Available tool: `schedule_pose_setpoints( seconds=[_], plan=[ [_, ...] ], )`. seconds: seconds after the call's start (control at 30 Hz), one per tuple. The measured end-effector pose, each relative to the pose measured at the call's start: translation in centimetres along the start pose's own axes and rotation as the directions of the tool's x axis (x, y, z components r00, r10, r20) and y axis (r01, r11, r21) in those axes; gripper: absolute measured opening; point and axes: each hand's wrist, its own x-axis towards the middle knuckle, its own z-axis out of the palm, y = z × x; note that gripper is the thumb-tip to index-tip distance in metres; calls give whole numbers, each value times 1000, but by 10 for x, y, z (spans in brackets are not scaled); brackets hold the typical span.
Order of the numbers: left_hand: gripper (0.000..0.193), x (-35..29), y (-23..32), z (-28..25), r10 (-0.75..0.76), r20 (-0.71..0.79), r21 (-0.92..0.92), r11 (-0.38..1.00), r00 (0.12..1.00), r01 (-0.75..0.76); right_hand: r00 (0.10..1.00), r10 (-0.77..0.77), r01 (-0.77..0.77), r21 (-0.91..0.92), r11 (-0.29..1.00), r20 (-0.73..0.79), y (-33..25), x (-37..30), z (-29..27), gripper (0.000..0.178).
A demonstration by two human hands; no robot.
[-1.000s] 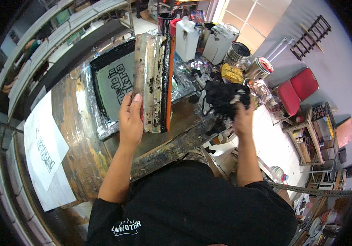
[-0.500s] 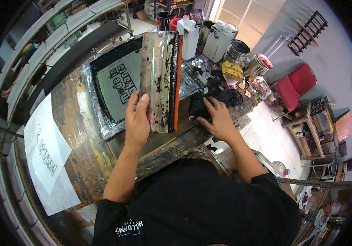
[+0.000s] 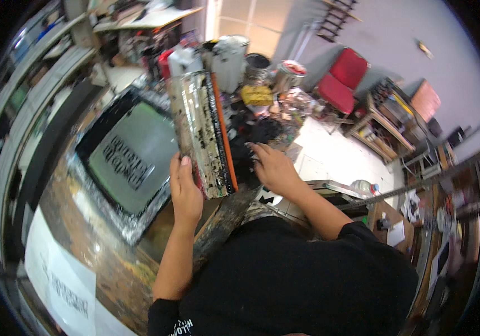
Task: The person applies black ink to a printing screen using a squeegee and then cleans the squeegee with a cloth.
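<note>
My left hand grips the lower left edge of a squeegee. The squeegee has a worn, ink-spotted wooden handle and an orange blade along its right side, and is held lengthwise away from me. Left of it a screen-printing frame lies on the bench, its pale green mesh carrying dark lettering inside a black border. At the heap of black rags is my right hand, fingers stretched over the near right part and thumb apart; its fingertips are slightly blurred.
Behind the squeegee stand white plastic jugs and open ink cans, with a yellow sponge in front. A printed paper sheet covers the bench's left end. A red chair and a wooden rack stand to the right.
The view has swung, showing more of the screen frame. My left hand still grips the squeegee, while my right hand stays at the black rags with its fingers less spread.
</note>
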Motion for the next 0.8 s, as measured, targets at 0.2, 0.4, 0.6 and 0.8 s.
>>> schedule_pose_setpoints(
  seconds=[0.2,0.4,0.6,0.8],
  plan=[
    [50,7,31,67,-90,250,-78,991,964,113,988,41,-134,713,688,146,-58,-35,-34,44],
    [40,-3,54,116,-31,436,-301,937,900,178,938,341,-201,894,401,57,-74,-48,-45,36],
    [50,-22,91,175,86,647,-83,996,757,-43,867,387,78,854,514,-312,-89,-61,-98,35],
    [68,-28,106,205,109,864,-161,985,492,65,439,386,367,554,747,-811,-55,-66,-177,39]
  ],
)
